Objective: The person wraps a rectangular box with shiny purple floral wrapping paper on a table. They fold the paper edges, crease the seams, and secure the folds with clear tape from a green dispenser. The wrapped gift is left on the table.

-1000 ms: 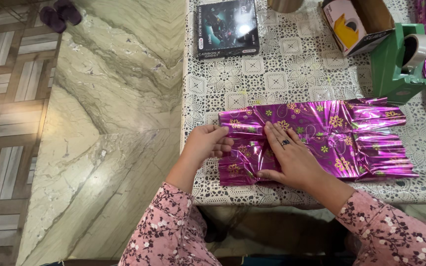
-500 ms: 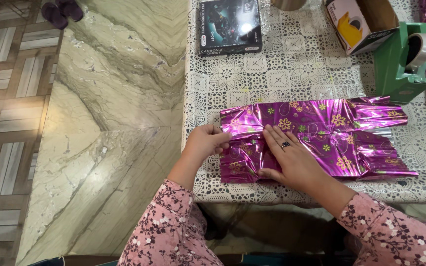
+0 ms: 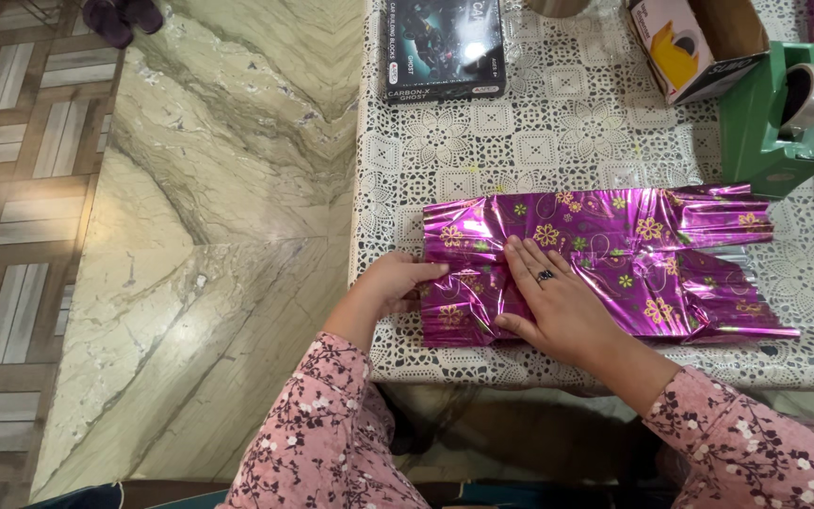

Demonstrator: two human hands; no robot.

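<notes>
Lying across a surface with a lacy white cover: a parcel in shiny purple paper, probably light, slippery, crinkly. Pressing flat on it at 6 o'clock, fingers spread, gripping nothing: the right hand. Pinching the loose 9 o'clock end flap, likely best held there: the left hand.

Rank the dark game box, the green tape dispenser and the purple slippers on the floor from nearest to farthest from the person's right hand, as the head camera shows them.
Measured from the right hand, which presses flat on the purple foil parcel:
1. Dark game box, up the table, slightly left.
2. Green tape dispenser, at the table's far right; near enough to the box's distance that this order is loose.
3. Purple slippers, on the floor, far upper left.
</notes>
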